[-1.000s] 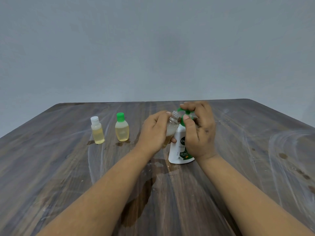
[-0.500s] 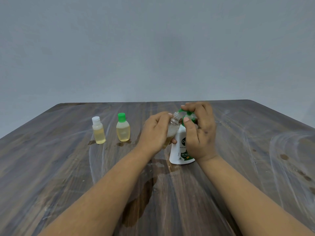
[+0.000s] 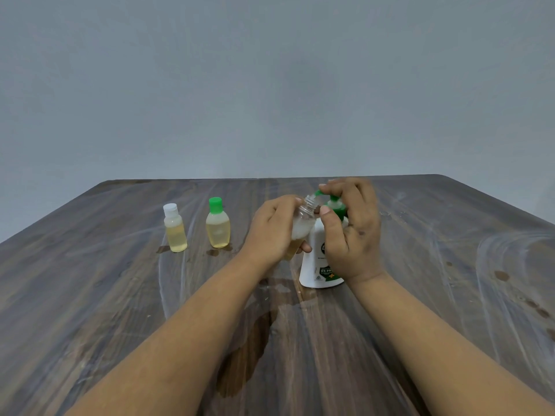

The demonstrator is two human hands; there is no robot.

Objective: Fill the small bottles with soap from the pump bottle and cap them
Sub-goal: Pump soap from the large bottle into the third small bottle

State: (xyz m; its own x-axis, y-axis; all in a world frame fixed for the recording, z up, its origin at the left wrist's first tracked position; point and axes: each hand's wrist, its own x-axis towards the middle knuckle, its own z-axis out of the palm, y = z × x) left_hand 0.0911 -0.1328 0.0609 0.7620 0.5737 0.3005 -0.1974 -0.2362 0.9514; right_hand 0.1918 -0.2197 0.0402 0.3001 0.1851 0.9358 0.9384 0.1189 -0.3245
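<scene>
My left hand (image 3: 271, 232) holds a small clear uncapped bottle (image 3: 301, 225), tilted with its open neck just under the green spout of the pump bottle (image 3: 315, 265). Yellowish soap sits in its lower part. The pump bottle is white with a green pump head and stands on the wooden table (image 3: 90, 295). My right hand (image 3: 350, 232) rests over the pump head, fingers on top and thumb at its side. Two filled, capped small bottles stand to the left: one with a white cap (image 3: 175, 228) and one with a green cap (image 3: 218, 228).
Wet patches and soap drips mark the table by the capped bottles' bases and in front of the pump bottle. A dark spill stain (image 3: 246, 349) lies between my forearms. A plain grey wall (image 3: 270, 85) rises behind the table's far edge.
My right hand has risen slightly on the pump head, which now shows more green below the fingers. The left hand keeps the small bottle at the spout.
</scene>
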